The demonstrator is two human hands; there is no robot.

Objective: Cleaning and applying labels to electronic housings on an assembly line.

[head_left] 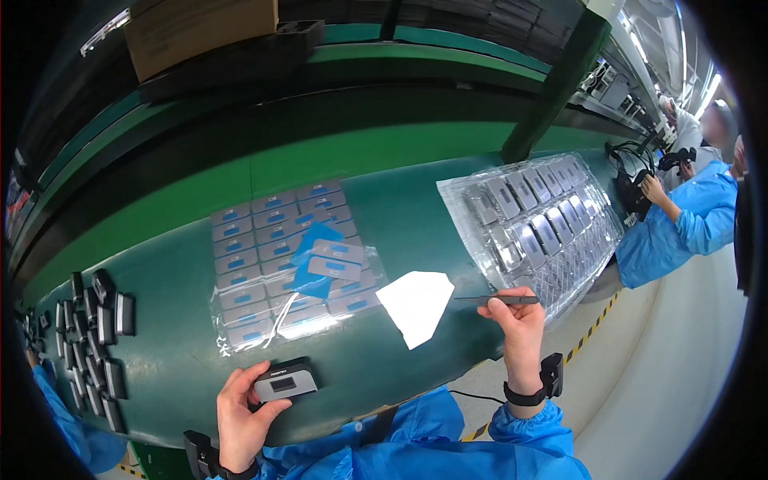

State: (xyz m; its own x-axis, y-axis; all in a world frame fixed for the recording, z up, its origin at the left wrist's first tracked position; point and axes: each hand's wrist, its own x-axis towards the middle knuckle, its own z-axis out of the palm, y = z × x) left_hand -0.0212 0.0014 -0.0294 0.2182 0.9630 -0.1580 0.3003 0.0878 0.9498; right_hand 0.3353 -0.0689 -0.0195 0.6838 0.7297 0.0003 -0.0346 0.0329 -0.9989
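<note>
My left hand (246, 412) grips a small black-and-silver device (286, 382) with a dark window, near the table's front edge. Fingers lie along its far side and the thumb along its near side. Held in my right hand (520, 324) are dark tweezers (512, 300), their thin tip pointing left toward a white sheet of paper (416, 308). Left of the paper, a clear plastic sheet bears rows of grey face plates (240, 262) with blue marks. On top of it rest a blue film piece (308, 260) and loose grey plates (334, 268).
A clear blister tray (468, 196) with rows of silver-and-dark devices lies right on the green table (400, 200). Many black devices (104, 324) stand at far left. A green post (552, 88) rises behind. Co-workers in blue sleeves (704, 216) are on both sides, with black cables (632, 156) at right.
</note>
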